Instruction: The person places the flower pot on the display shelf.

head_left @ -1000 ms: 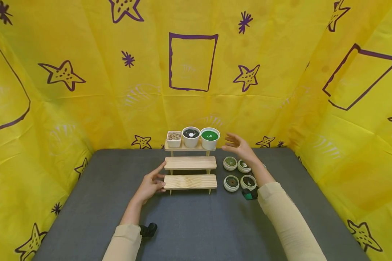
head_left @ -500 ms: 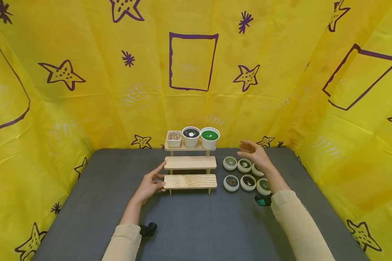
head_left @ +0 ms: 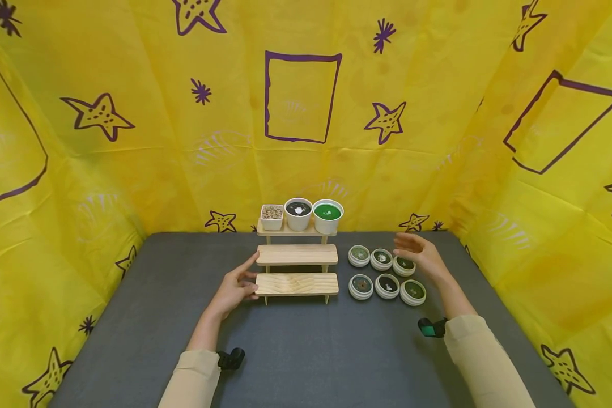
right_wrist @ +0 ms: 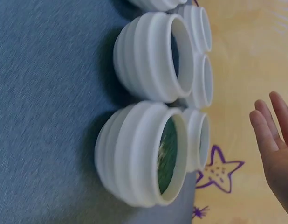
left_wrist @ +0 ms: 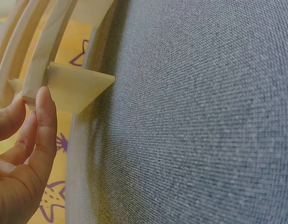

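Observation:
A three-step wooden display stand (head_left: 297, 284) stands on the grey table. My left hand (head_left: 232, 290) grips the left end of it; in the left wrist view the thumb and a finger (left_wrist: 45, 112) pinch the board's corner. Three white pots are lined up on the top step: a square one with pebbles (head_left: 272, 217), one with a dark filling (head_left: 298, 214) and one with a green filling (head_left: 328, 216). My right hand (head_left: 422, 255) hovers with loosely spread fingers over the back right of several ribbed white pots (head_left: 412, 293). It holds nothing.
The ribbed pots, such as the front left one (head_left: 361, 287), form two rows right of the stand, with green or dark fillings. A yellow cloth (head_left: 224, 170) with starfish drawings hangs behind and beside the table (head_left: 296, 351).
My right hand has moved right and toward me, from beside the green-filled pot to above the ribbed pots, uncovering the right-hand ones. The left hand has stayed on the stand.

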Motion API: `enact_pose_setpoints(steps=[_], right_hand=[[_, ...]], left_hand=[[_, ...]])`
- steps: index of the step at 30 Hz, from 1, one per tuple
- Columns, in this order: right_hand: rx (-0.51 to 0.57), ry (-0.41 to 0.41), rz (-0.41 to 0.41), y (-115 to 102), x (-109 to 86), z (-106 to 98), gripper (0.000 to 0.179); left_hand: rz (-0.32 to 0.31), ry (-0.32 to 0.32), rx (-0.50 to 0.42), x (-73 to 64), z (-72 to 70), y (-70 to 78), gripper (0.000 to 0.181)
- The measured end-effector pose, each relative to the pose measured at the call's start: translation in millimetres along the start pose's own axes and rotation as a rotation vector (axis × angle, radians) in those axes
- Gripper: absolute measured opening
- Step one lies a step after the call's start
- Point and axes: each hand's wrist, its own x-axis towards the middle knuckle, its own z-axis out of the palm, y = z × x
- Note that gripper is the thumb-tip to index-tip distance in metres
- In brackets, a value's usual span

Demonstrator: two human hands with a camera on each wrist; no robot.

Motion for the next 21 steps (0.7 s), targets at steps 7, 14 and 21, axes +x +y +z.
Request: enact_pose_setpoints(steps=[7, 14, 21], right_hand=[[0.01, 0.011, 0.011, 13, -11.7, -11, 0.064], [0.083, -0.01, -0.019, 32, -21.9, -22, 0.052], [0.163, -0.062, -0.042, 53, -30.6, -30, 0.052]], left_hand=[[-0.003, -0.004, -0.001, 0.6, -0.4, -0.9, 0.082], [0.007, -0.008, 0.004, 0.6, -0.3, -1.0, 0.082], [0.016, -0.013, 0.002, 0.0, -0.3, -0.7, 0.082]])
